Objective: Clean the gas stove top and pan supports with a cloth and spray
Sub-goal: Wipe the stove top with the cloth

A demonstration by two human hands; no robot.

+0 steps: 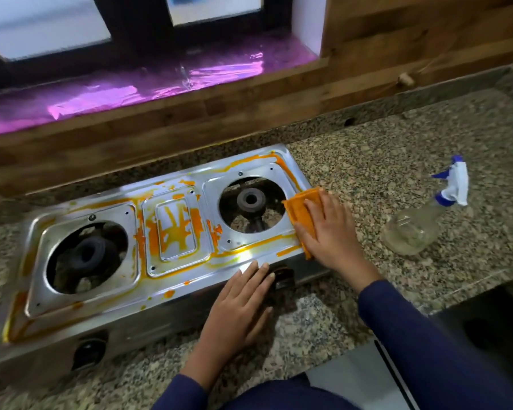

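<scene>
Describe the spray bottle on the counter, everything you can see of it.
The spray bottle is clear, plastic by the look, with a round body, a blue collar and a white trigger head tipped with a blue nozzle. It seems to stand upright on the speckled granite counter, right of the stove, and nothing touches it. Whether it holds liquid I cannot tell.

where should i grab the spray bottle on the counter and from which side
Grip the spray bottle by its narrow neck, just under the white and blue trigger head; the clear body below is wide and round. It seems to stand upright, so come from the side of the gas stove with the right hand; nothing stands between.
</scene>
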